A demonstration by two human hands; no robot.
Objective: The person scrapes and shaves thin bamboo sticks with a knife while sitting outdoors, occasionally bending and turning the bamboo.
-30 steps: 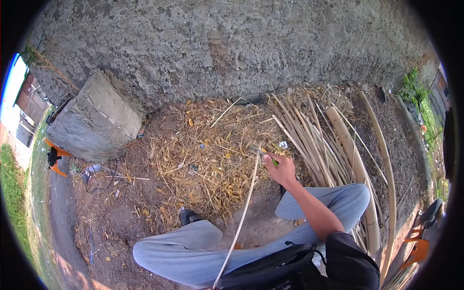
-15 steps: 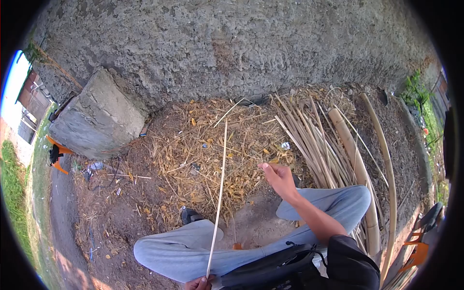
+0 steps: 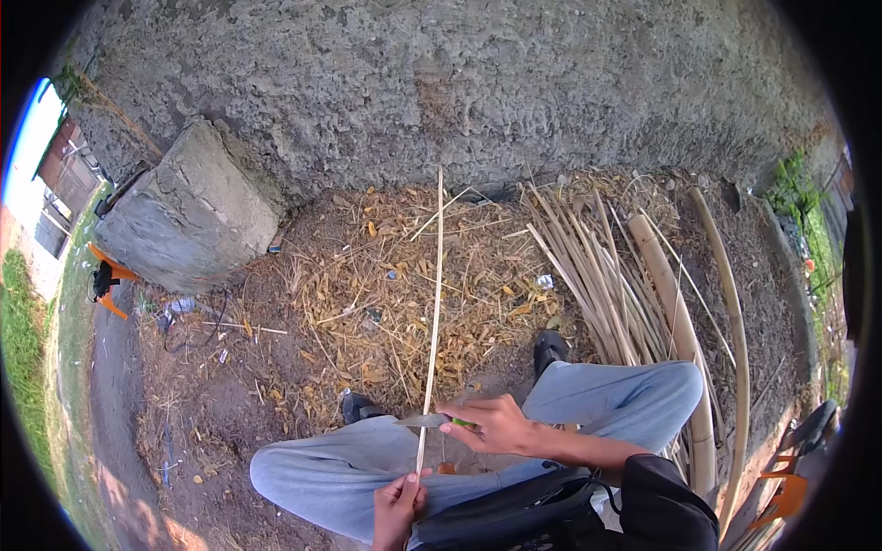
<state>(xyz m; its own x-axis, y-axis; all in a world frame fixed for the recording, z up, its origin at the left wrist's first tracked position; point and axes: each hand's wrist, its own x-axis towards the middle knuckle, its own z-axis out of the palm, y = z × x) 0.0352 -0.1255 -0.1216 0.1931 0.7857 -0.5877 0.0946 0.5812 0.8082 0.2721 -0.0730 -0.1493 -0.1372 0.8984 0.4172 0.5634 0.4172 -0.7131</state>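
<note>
A long, thin bamboo strip (image 3: 436, 303) runs from my lap up toward the wall. Its near end is pinched in my left hand (image 3: 399, 505), closed low over the lap. My right hand (image 3: 491, 424) is closed around the green handle of a knife (image 3: 421, 421), just beyond the left hand. The knife's blade lies across the strip; whether its edge bites into the strip I cannot tell. Both hands are above my crossed legs in grey trousers.
A pile of split bamboo strips (image 3: 588, 275) lies to the right, beside thick bamboo poles (image 3: 666, 285). Straw and dry leaves (image 3: 367, 321) cover the ground before a rough wall (image 3: 551, 83). A concrete block (image 3: 197, 207) stands at left. Orange chair parts (image 3: 785, 500) show at lower right.
My right hand has come down and left to the strip, where the knife now shows across it. My left hand has risen, and the strip's far end reaches further up toward the wall.
</note>
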